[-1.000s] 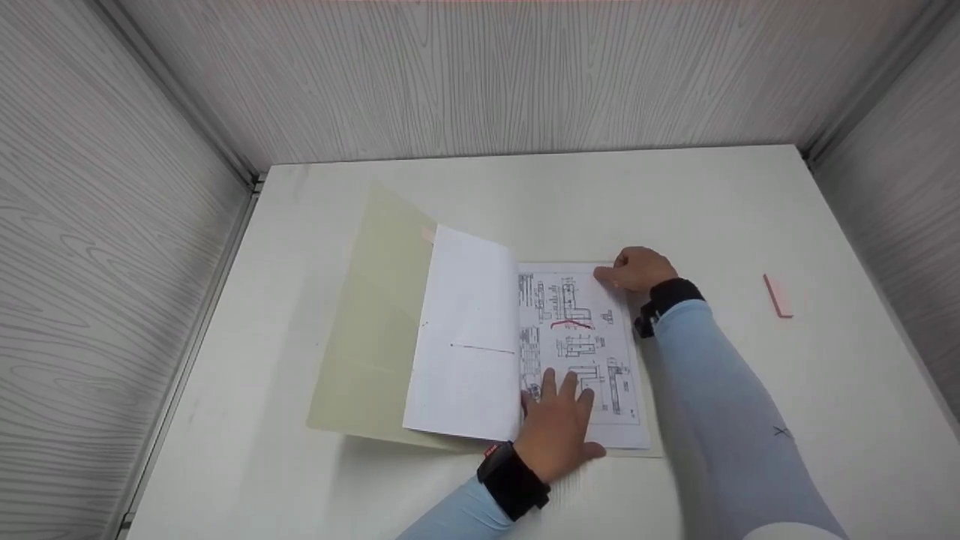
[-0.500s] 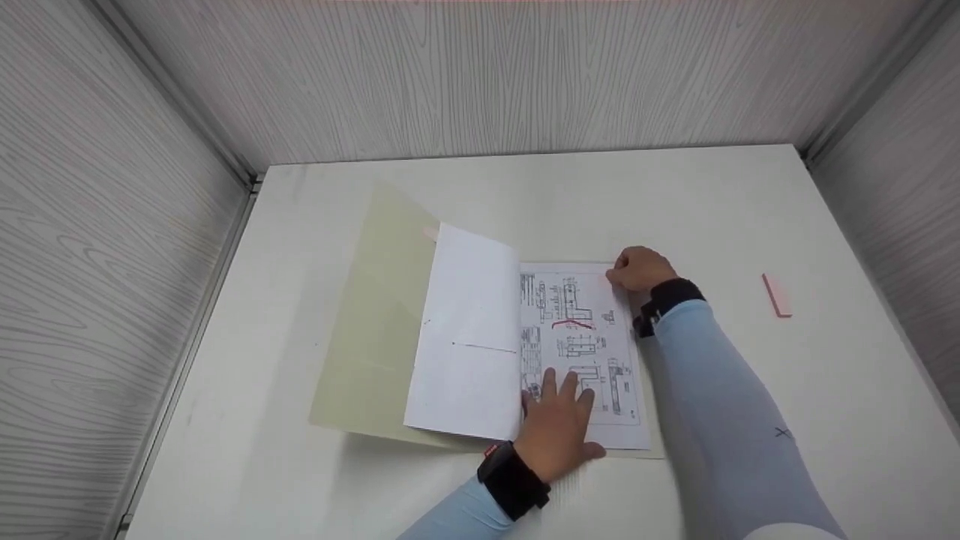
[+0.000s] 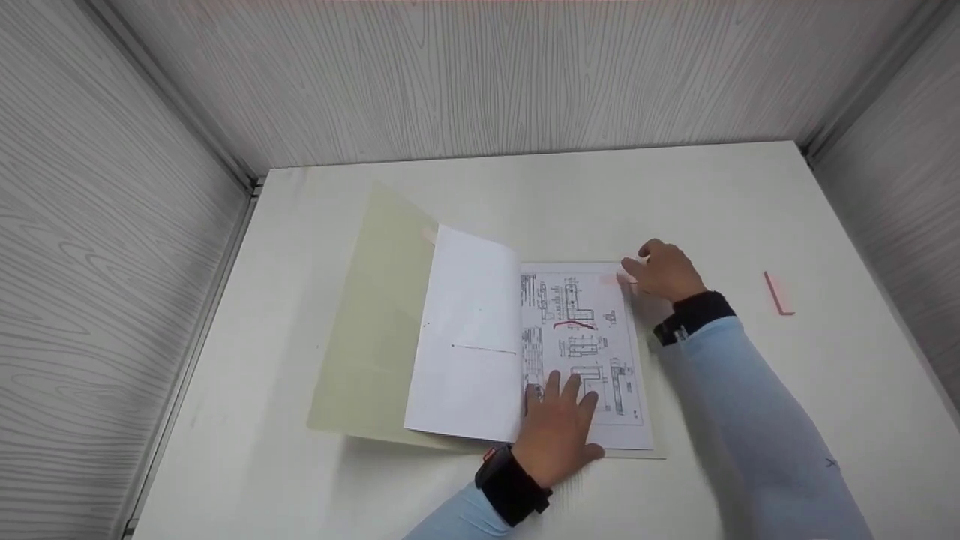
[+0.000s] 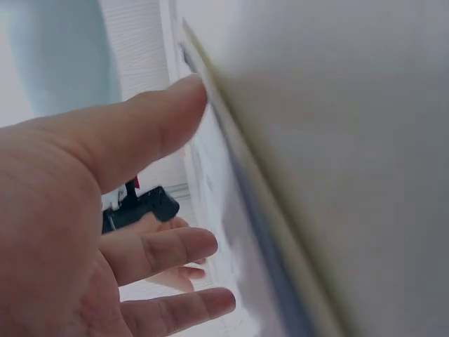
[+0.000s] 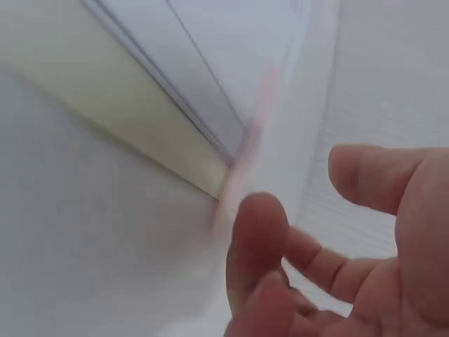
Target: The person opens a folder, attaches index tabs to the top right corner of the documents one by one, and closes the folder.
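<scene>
A pale green folder (image 3: 367,322) lies with its cover raised to the left, a blank-backed white sheet (image 3: 465,300) folded over with it. On the right side, a printed technical drawing (image 3: 544,375) bears a red pen mark. My left hand (image 3: 559,431) rests on the drawing's lower part, fingers spread and straight. Near the upper right corner is my right hand (image 3: 669,271), thumb and index finger parted. In the right wrist view, a translucent pink sticky tab (image 5: 240,168) sticks to the page corner and overhangs its edge, just beyond the fingertips.
A small pad of pink sticky tabs (image 3: 780,295) with a red edge lies on the white table (image 3: 750,202) to the right. Another pale pink tab (image 3: 430,235) juts from the turned sheet's top edge. Wood-grain panels (image 3: 487,82) enclose the back and sides.
My right hand has let go of the pink tab at the page corner and moved slightly right and up, its fingers opening. The left hand stays on the drawing.
</scene>
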`<action>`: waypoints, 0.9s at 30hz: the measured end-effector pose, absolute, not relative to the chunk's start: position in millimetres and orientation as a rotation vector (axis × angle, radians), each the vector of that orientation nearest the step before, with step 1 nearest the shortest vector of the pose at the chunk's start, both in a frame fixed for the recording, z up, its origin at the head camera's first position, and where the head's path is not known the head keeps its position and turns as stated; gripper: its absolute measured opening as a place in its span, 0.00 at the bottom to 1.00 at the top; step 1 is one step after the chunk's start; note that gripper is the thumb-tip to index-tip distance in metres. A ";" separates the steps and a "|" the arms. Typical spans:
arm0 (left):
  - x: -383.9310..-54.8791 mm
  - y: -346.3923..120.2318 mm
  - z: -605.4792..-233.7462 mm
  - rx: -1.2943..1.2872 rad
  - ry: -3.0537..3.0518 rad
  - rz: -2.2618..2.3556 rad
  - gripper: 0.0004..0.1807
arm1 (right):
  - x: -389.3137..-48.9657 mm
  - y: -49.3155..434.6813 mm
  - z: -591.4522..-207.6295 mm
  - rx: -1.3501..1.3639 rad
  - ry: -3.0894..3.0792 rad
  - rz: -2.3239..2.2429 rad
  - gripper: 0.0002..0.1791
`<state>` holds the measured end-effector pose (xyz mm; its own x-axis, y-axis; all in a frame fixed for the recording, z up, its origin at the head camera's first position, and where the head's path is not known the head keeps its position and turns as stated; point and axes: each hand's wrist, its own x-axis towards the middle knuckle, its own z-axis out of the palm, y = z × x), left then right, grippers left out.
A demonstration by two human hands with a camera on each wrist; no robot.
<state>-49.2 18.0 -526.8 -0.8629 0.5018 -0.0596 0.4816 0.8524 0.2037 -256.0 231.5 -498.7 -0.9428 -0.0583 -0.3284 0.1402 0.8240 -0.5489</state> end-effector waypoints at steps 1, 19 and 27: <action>-48.5 17.3 -524.9 0.791 2.920 0.275 0.40 | -250.8 233.7 -495.3 0.047 2.702 -0.842 0.34; -48.1 1.4 -526.7 0.942 2.927 0.248 0.36 | -163.0 253.6 -513.4 -0.141 2.565 -1.098 0.27; -49.6 -1.7 -534.3 0.977 2.925 0.235 0.36 | -154.7 248.8 -528.0 -0.076 2.497 -1.142 0.22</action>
